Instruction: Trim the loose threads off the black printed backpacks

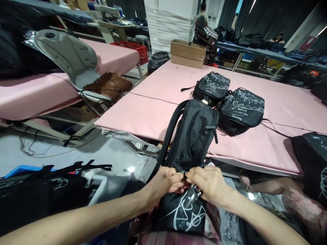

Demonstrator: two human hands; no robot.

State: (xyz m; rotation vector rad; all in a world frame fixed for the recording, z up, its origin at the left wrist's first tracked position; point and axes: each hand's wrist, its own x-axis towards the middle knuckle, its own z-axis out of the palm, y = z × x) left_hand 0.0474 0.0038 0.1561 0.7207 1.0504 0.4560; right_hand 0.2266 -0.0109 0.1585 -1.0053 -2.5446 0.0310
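A black backpack (pixel 195 132) slopes from the pink table's edge down onto my lap, its strap along the left side. White scribbled lines mark its lower part. My left hand (pixel 170 181) is closed in a pinch on the bag's fabric near its middle. Close beside it, almost touching, my right hand (pixel 208 185) pinches the same area. Below the right fingers sticks out a shiny metal piece (pixel 192 197), perhaps thread snips; its exact kind is unclear. The fingers hide the spot they pinch.
On the pink table (pixel 148 109) lie two small black bags (pixel 241 109) with white print, and a cardboard box (pixel 187 54) stands farther back. Another black bag (pixel 311 163) is at right, near a person's arm (pixel 270 185). A grey chair (pixel 66 54) and black bags (pixel 51 194) are at left.
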